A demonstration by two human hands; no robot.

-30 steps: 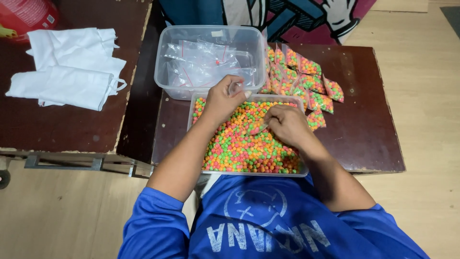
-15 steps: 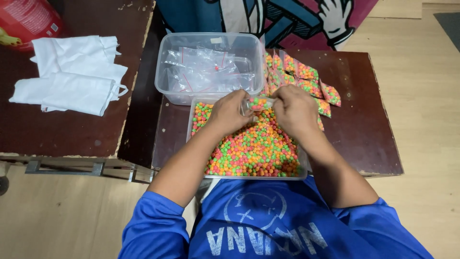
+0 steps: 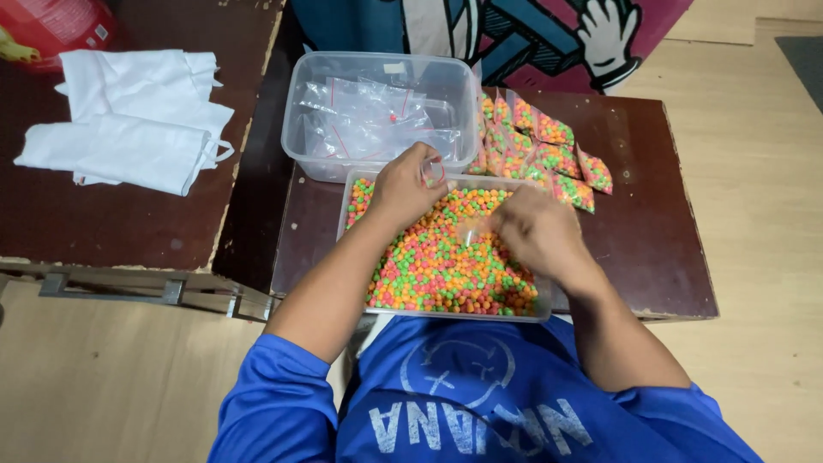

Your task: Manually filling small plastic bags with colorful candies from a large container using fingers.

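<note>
Hovering right hand over candy tub, near filled packets

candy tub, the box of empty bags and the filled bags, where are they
candy tub (image 3: 353, 185), head view, on its left rim
box of empty bags (image 3: 300, 94), head view, on its left wall
filled bags (image 3: 553, 131), head view, on one bag's face

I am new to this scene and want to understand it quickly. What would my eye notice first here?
First, the clear tub of orange, green and pink candy in the middle of the dark table, with both hands over it: the left hand at the far edge, the right hand low over the candy. Behind it stands a tub of empty bags, and filled bags lie to its right.
</note>
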